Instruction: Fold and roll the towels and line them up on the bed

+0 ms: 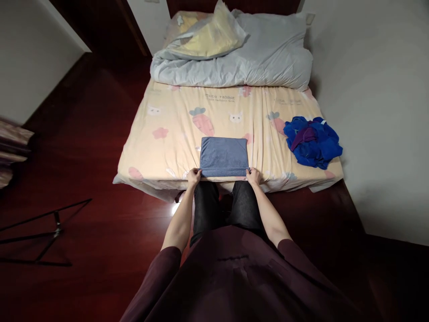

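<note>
A grey-blue towel (224,154) lies flat in a rectangle near the front edge of the bed (177,129). Along its near side runs a narrow turned-up strip. My left hand (194,175) pinches the towel's near left corner. At the near right corner my right hand (253,175) grips the cloth in the same way, thumb on top. The fingers under the cloth are partly hidden. To the right on the bed sits a crumpled pile of bright blue cloths (317,142) with a purple piece (303,137) among them, apart from both hands.
A rolled grey-white quilt (268,58) lies across the head of the bed, with a yellow pillow in a translucent cover (214,40) on it. Black tripod legs (55,232) stand on the dark red floor at left. A wall (375,112) borders the bed's right side.
</note>
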Tool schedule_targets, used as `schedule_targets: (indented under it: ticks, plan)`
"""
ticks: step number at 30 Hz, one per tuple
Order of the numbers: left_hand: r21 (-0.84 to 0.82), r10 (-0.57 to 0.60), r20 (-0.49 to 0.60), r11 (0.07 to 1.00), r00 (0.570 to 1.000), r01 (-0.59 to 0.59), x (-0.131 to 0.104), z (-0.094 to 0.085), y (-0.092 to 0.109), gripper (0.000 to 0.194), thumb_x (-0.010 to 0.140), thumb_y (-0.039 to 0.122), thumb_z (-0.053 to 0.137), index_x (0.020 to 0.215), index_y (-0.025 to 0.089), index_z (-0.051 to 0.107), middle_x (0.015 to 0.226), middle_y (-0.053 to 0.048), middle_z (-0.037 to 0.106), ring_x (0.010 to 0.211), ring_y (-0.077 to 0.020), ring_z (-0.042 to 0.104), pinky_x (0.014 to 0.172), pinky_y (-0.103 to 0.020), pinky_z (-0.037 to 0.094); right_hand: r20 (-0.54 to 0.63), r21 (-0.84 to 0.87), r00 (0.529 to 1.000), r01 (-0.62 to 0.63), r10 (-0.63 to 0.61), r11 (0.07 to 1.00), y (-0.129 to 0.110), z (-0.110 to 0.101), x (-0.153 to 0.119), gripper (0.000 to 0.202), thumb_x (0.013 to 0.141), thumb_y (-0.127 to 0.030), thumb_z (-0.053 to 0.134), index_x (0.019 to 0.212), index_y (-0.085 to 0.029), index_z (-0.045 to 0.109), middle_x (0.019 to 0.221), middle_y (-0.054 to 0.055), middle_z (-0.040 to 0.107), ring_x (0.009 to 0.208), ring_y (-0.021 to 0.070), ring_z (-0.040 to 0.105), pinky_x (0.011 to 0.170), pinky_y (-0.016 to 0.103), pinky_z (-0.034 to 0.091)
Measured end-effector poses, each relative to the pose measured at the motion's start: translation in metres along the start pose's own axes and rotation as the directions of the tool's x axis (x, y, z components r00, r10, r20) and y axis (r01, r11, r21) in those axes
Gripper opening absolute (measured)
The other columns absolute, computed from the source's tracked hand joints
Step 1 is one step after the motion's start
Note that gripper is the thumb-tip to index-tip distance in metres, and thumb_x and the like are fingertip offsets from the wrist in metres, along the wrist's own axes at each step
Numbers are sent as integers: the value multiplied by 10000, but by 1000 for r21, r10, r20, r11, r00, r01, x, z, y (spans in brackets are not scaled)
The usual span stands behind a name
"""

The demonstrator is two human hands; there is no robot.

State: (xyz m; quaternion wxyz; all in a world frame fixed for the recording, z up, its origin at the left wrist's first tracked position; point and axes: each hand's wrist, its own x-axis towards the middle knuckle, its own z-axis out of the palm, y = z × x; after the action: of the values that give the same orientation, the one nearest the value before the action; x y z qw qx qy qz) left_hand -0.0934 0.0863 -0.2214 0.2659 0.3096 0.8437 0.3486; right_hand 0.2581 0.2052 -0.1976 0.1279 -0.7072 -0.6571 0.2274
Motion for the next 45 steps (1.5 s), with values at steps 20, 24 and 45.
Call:
schedule_targets:
  ticks: [20, 24, 45]
  plan:
    - [46, 99, -19, 994, 995, -98, -16, -7, 12, 317, 956, 340, 661, 1219, 164, 644, 1036, -147, 790, 966, -270, 754, 926, -367, 556, -4, 87, 1000, 5, -5, 996, 3, 3, 5, 180, 978, -322, 668, 914, -186, 766, 934, 130, 784, 919, 240, 705, 846, 281, 496]
    - [121, 291, -53, 951, 955, -283, -32, -19, 17, 383, 985, 338, 616, 1322, 154, 623, 1251, -186, 734, 1142, -295, 709, 1043, -430, 544, -33, 122, 999, 23, -19, 992, -1, -2, -1, 208, 974, -279, 618, 1101, -174, 745, 1060, 134, 780, 1033, 268, 705, 968, 351, 534]
    - [442, 511, 535, 509, 673, -738, -33, 14, 34, 669, 959, 223, 527, 1610, 83, 468, 1665, -216, 465, 1575, -406, 397, 1301, -600, 291, 192, 24, 739, 654, -645, 756, -12, 14, -24, 549, 1024, -224, 520, 1568, -165, 573, 1681, 103, 469, 1607, 267, 390, 1354, 520, 285]
